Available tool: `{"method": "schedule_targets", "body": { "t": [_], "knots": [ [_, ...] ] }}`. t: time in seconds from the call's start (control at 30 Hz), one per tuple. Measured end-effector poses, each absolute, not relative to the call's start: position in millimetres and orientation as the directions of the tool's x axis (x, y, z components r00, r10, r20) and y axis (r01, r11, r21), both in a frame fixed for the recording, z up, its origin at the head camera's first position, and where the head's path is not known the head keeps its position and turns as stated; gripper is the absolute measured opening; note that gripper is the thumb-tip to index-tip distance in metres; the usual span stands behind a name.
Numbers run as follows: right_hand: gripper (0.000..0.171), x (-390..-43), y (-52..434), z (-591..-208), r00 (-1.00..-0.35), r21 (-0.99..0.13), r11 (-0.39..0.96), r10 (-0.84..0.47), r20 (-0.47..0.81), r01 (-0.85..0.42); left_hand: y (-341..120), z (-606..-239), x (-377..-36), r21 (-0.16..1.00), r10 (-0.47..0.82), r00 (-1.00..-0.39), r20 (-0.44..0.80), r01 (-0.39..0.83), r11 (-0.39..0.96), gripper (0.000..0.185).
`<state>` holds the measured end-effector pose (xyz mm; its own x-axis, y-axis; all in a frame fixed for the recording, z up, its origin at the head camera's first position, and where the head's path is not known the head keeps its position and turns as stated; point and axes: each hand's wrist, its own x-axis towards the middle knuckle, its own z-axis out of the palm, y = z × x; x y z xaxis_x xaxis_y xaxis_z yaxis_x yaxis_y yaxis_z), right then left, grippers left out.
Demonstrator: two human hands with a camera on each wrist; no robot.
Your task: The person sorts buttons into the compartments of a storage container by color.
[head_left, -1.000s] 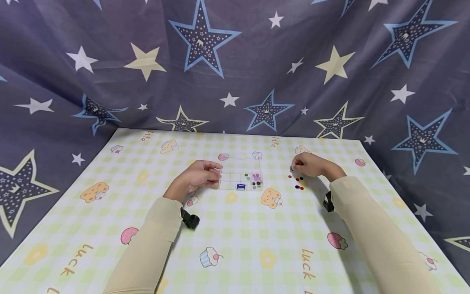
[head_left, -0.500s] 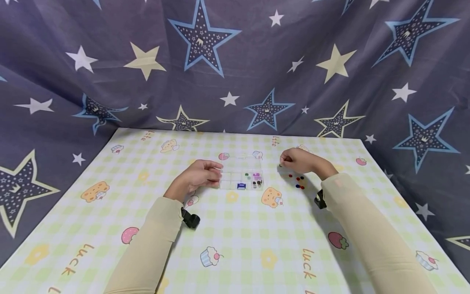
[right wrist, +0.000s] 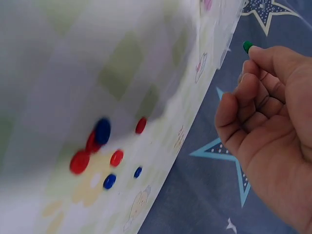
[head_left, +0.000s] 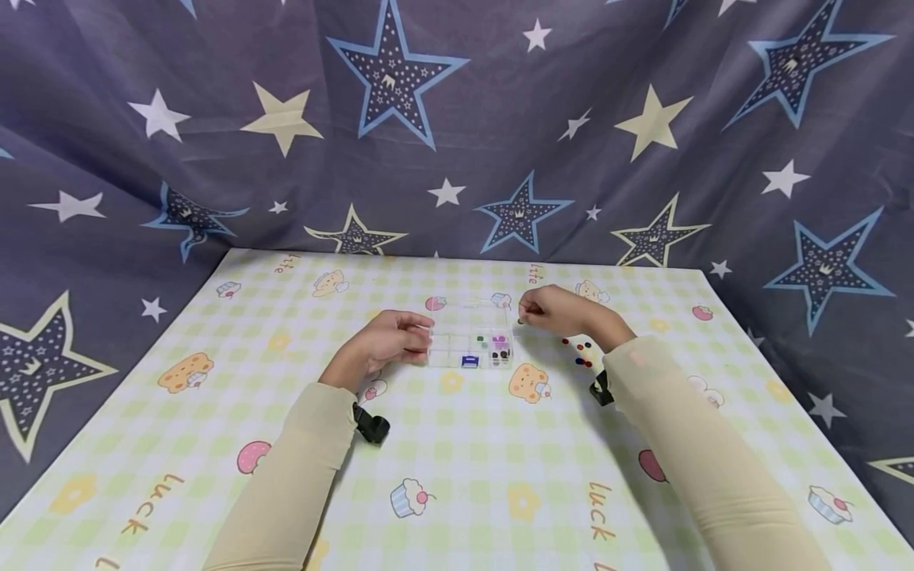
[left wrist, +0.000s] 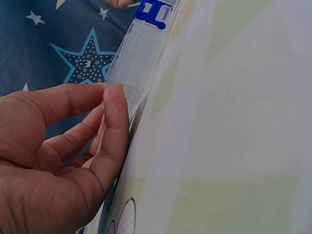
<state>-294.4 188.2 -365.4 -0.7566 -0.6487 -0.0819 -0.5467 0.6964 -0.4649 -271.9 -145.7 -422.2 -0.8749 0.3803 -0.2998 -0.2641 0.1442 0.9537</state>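
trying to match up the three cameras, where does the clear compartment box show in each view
Head: the clear compartment box lies mid-table, the left hand at its left end, the right hand just right of it.
Left wrist: seen edge-on from the top centre down to the left hand's fingertips, which touch its wall.
Right wrist: only a blurred clear edge at the top, too unclear to be sure.
Shared landmark: the box's blue clasp, also at the top of the left wrist view.

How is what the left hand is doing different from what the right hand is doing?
The left hand rests on the table and holds the side of the clear box; the right hand is lifted and pinches a small green piece. The left touches the box; the right is beside it. Both wear beige sleeves.
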Motion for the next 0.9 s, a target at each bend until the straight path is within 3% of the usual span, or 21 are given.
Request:
{"method": "schedule_targets", "body": {
  "t": [0.6,0.9],
  "knots": [
    [0.017,-292,149,-369,-0.707,-0.484,0.637,-0.705,-0.053,-0.600,-145,-420,-271,0.955,0.380,-0.877,-0.294,-0.253,0.154,0.048],
    [0.013,-294,138,-374,-0.712,-0.480,0.635,-0.701,-0.029,-0.605,-146,-421,-271,0.956,0.382,-0.877,-0.292,-0.253,0.149,0.048]
  ]
}}
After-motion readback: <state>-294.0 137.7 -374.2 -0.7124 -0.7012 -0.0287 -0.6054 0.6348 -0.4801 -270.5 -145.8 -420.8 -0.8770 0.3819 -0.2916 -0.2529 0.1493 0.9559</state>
